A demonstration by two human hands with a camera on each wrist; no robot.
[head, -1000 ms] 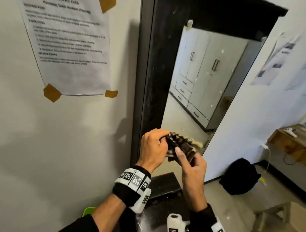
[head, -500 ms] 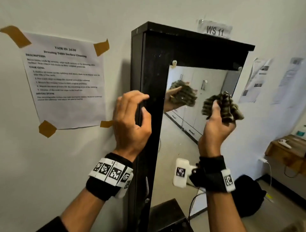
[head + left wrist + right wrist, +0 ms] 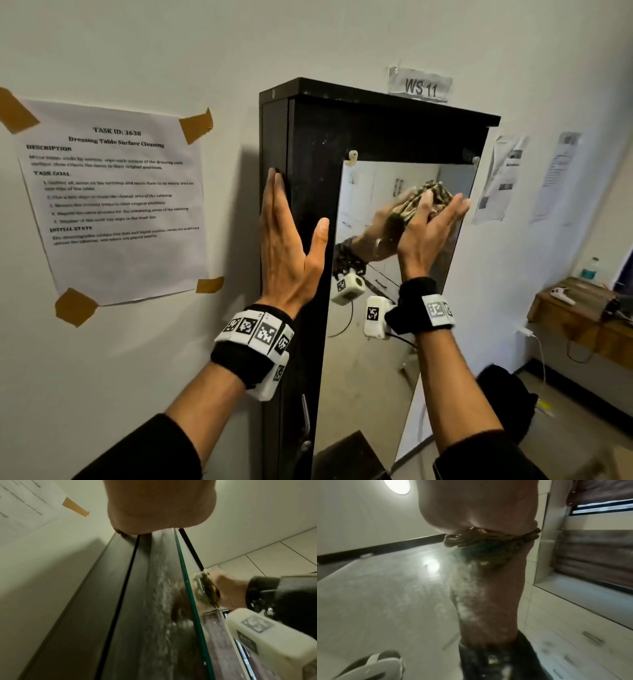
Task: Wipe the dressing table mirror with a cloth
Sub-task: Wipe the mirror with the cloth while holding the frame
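The tall mirror [image 3: 376,342] sits in a black frame [image 3: 315,144] against the wall. Its glass [image 3: 385,588] is smeared with whitish dust. My right hand [image 3: 428,226] presses a crumpled brown patterned cloth [image 3: 436,193] flat against the upper part of the glass, fingers spread and fairly straight. In the right wrist view the cloth [image 3: 488,538] is squeezed between the palm [image 3: 479,507] and the mirror. My left hand [image 3: 291,240] lies flat with straight fingers on the frame's left edge and holds nothing. The left wrist view shows its palm [image 3: 154,504] on the frame [image 3: 137,601] and the cloth [image 3: 207,591] on the glass.
A taped instruction sheet [image 3: 113,198] hangs on the wall to the left, and a "WS 11" label [image 3: 419,85] above the frame. More papers [image 3: 503,178] hang on the right wall. A wooden table [image 3: 579,315] with a bottle [image 3: 588,270] stands at the right, and a black bag [image 3: 503,394] lies on the floor.
Both hands first held the cloth low down. The right hand then lifted it and now presses it on the upper glass. The left hand let go and flattened on the frame's edge.
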